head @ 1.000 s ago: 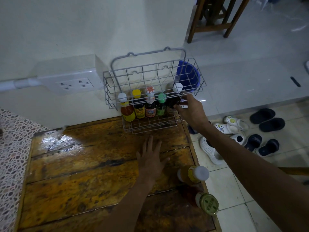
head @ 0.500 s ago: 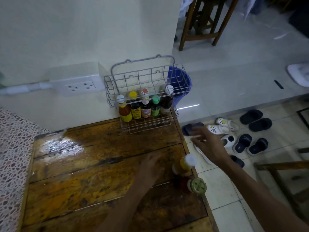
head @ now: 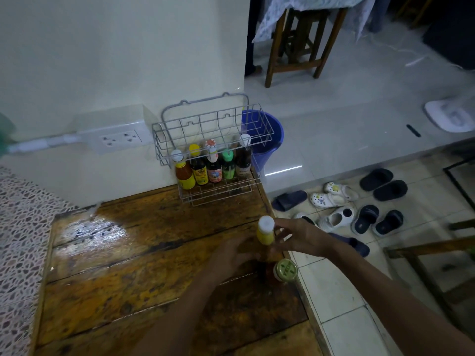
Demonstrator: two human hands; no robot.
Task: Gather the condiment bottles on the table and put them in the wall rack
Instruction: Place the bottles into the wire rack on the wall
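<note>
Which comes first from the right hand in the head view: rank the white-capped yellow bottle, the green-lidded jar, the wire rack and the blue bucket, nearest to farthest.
1. White-capped yellow bottle: at the fingertips of the right hand, table's right edge.
2. Green-lidded jar: just below the hand, same edge.
3. Wire rack: on the wall, beyond the table.
4. Blue bucket: on the floor behind the rack's right end.

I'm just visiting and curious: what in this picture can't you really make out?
Head view only:
- Grip of the right hand on the white-capped bottle: blurred by motion.
- Body of the green-lidded bottle: seen from above, its lid hides it.
- Left hand fingers: blurred, dim.
- Labels of bottles in the rack: too small, crossed by wires.
</note>
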